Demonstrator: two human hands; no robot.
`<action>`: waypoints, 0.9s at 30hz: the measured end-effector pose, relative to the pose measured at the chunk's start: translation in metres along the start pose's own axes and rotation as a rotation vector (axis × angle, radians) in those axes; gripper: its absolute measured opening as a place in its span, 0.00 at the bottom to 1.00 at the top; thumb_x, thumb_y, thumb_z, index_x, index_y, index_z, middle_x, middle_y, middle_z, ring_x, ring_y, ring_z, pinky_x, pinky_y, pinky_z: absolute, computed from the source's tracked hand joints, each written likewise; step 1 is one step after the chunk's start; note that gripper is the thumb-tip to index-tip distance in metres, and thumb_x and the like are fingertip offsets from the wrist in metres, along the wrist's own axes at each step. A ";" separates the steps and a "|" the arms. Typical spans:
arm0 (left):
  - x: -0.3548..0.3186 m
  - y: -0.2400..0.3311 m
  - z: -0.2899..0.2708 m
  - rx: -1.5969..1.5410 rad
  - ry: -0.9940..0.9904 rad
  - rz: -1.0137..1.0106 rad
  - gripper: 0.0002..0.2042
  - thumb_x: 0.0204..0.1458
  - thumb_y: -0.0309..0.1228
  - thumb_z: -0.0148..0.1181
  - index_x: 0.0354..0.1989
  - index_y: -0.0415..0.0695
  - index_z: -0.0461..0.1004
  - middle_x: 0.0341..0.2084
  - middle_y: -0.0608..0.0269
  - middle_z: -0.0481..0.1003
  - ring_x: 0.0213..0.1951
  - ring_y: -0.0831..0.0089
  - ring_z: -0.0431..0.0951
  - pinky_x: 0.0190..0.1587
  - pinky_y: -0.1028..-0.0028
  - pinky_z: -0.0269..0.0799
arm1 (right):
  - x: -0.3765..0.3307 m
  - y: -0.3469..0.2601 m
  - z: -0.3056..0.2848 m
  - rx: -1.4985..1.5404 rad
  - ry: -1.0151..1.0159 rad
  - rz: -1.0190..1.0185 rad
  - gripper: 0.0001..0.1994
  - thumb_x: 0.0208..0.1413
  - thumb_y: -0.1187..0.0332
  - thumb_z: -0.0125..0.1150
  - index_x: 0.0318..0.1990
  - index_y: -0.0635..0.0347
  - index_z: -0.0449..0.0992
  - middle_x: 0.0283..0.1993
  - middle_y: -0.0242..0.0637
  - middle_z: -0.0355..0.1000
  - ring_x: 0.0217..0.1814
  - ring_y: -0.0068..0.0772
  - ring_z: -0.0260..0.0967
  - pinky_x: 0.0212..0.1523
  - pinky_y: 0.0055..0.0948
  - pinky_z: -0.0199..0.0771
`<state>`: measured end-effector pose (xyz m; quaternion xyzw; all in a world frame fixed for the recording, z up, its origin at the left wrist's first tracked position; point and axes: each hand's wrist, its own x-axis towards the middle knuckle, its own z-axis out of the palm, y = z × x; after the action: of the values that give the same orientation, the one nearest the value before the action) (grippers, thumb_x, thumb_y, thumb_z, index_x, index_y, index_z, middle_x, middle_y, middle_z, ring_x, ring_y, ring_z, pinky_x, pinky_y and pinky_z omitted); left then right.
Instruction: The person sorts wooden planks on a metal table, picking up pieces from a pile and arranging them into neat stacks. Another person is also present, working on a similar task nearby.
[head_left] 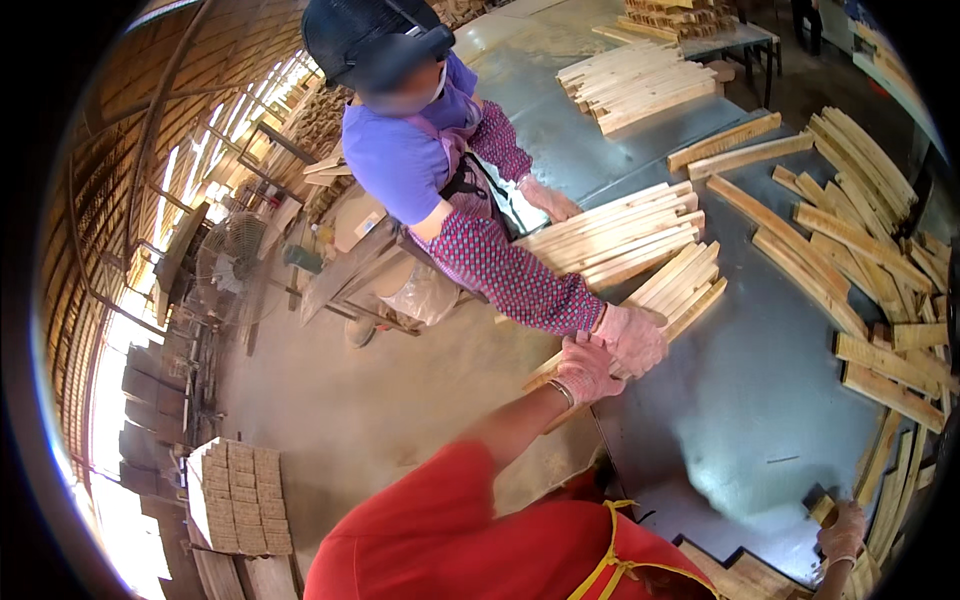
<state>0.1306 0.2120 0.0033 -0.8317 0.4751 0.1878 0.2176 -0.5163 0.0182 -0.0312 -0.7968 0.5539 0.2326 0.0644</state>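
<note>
My left hand [588, 370], in a pale pink work glove, is closed over a row of light wooden strips [655, 300] at the table's near left edge. A co-worker's gloved hand [632, 340] lies against it and hides part of my fingers. At the lower right, my right hand [842, 530], also gloved, is closed at the end of a wooden strip [823, 507]; its fingers show only in part. The co-worker's other gloved hand [548, 200] rests by a second row of strips [620, 232].
The grey metal table [760, 400] carries a loose heap of wooden strips [880, 250] on the right and a neat stack [640, 85] at the far end. More strips [745, 578] lie near my body. A fan [228, 250] and stacked timber [240, 500] stand left.
</note>
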 end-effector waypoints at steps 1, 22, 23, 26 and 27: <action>0.008 -0.009 -0.006 0.007 -0.044 -0.006 0.43 0.50 0.62 0.62 0.69 0.43 0.71 0.68 0.50 0.71 0.72 0.45 0.64 0.66 0.50 0.66 | -0.005 -0.028 -0.030 0.038 -0.011 -0.046 0.32 0.37 0.68 0.73 0.57 0.54 0.79 0.53 0.48 0.73 0.56 0.56 0.73 0.57 0.46 0.78; 0.064 -0.138 0.010 -0.060 0.802 0.457 0.28 0.61 0.48 0.54 0.67 0.48 0.67 0.65 0.48 0.68 0.57 0.48 0.73 0.52 0.46 0.76 | 0.168 -0.370 -0.104 2.103 0.201 0.349 0.17 0.60 0.46 0.71 0.38 0.47 0.76 0.27 0.28 0.72 0.28 0.28 0.73 0.27 0.28 0.75; 0.065 -0.140 0.011 -0.040 0.802 0.445 0.28 0.61 0.48 0.53 0.67 0.48 0.67 0.65 0.48 0.68 0.57 0.48 0.73 0.51 0.46 0.76 | 0.170 -0.388 -0.098 2.115 0.138 0.395 0.16 0.61 0.47 0.71 0.38 0.47 0.76 0.28 0.28 0.72 0.28 0.29 0.73 0.26 0.28 0.74; 0.064 -0.139 -0.007 -0.039 0.709 0.438 0.27 0.61 0.48 0.53 0.65 0.49 0.69 0.64 0.48 0.69 0.56 0.50 0.73 0.51 0.48 0.77 | 0.184 -0.412 -0.074 2.087 -0.075 0.339 0.13 0.64 0.51 0.67 0.43 0.45 0.73 0.24 0.26 0.67 0.15 0.24 0.62 0.13 0.28 0.61; 0.058 -0.142 -0.010 -0.051 0.675 0.430 0.27 0.61 0.48 0.53 0.65 0.49 0.69 0.64 0.49 0.69 0.56 0.50 0.73 0.50 0.49 0.77 | 0.184 -0.429 -0.082 1.986 -0.068 0.347 0.13 0.65 0.50 0.65 0.43 0.44 0.72 0.22 0.25 0.64 0.13 0.22 0.58 0.12 0.27 0.56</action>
<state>0.2830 0.2305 0.0076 -0.7334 0.6782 -0.0430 -0.0159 -0.0491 -0.0066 -0.1065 -0.2840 0.6032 -0.3052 0.6799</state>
